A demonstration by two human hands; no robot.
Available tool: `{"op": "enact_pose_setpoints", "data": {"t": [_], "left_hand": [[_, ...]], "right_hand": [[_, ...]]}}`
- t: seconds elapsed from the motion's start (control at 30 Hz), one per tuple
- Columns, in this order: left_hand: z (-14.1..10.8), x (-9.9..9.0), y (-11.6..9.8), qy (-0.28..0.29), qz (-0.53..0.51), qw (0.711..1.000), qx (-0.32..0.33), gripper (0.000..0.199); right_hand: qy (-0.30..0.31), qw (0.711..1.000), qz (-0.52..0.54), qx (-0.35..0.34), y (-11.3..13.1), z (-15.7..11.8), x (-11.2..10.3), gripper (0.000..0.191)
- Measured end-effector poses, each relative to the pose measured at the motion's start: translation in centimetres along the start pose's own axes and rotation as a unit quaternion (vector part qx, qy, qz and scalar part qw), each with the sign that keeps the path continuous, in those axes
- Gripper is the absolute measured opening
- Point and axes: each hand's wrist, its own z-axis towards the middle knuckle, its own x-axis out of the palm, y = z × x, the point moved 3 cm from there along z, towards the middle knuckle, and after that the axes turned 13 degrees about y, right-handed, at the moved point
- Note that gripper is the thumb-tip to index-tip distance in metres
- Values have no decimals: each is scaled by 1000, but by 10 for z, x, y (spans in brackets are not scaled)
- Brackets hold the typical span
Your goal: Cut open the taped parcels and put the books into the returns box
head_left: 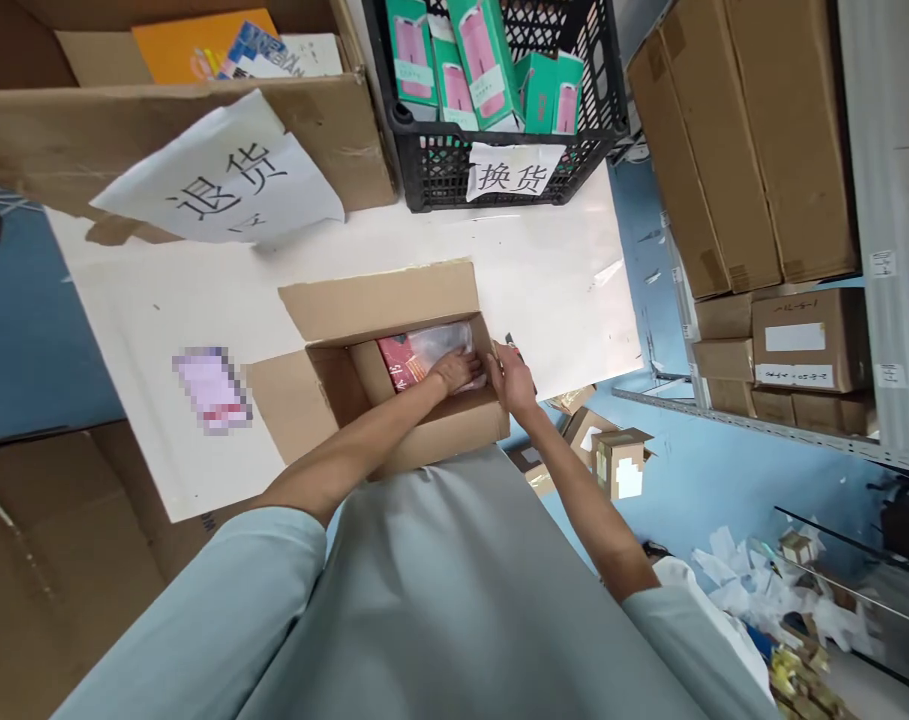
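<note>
An opened cardboard box (pixel 379 300) stands on the white table in front of my body, its flaps folded out. Inside lies a red package (pixel 400 364) with clear plastic wrap (pixel 437 342) beside it. My left hand (pixel 456 371) reaches into the box, on the plastic at the right end; its fingers are bent, and what they grip, if anything, is hidden. At the box's right edge is my right hand (pixel 511 379), its fingers bent near the cardboard. A small dark and red object (pixel 512 345) shows just beyond those fingers, partly covered.
Behind stand a large carton (pixel 349 150) with a paper sign and a black crate (pixel 439 170) of green and pink boxes. A blurred-out item (pixel 212 390) lies on the white table (pixel 559 270) at left. Shelves with cartons (pixel 806 340) rise at right; small boxes lie on the floor.
</note>
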Motion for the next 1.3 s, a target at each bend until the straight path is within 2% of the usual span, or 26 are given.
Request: {"op": "enact_pose_setpoints", "data": {"t": [0.13,0.3,0.37,0.53,0.63,0.7,0.83,0.93,1.07,1.13,1.2,1.3], "left_hand": [[11,6,4,15,17,1000,-8,39],[-11,5,1,14,35,999,-27,27],[-29,-2,-3,14,73,997,-33,24],[-87,-30,-20,45,174,983,-35,38],[-125,-52,-30,58,193,978,-47,30],[-148,-68,-38,38,201,978,-47,26],[-192,-100,-62,-42,195,978,-52,28],[-226,-125,-81,-119,153,978,-72,31],[-277,-154,-94,-230,66,956,-170,30],[-301,-162,-96,-303,2,930,-206,24],[-320,-163,-96,-392,-82,893,-206,20],[-329,-150,-90,-512,-235,806,-183,31]], "right_hand": [[12,1000,-6,23,-2,-1,1,57],[49,997,-35,42,1,-1,-1,59],[54,997,-38,38,3,-1,-2,59],[37,999,2,12,3,-1,0,58],[5,998,53,-15,-4,1,6,55],[-16,996,82,-32,-9,4,10,53],[-34,993,108,-40,-17,11,15,51],[-36,990,122,-53,-18,12,15,50],[-23,977,196,-83,-18,7,13,56],[-39,958,270,-84,-20,2,10,60],[-63,931,353,-71,-22,-4,4,63],[-69,879,468,-62,-18,-19,-10,72]]}}
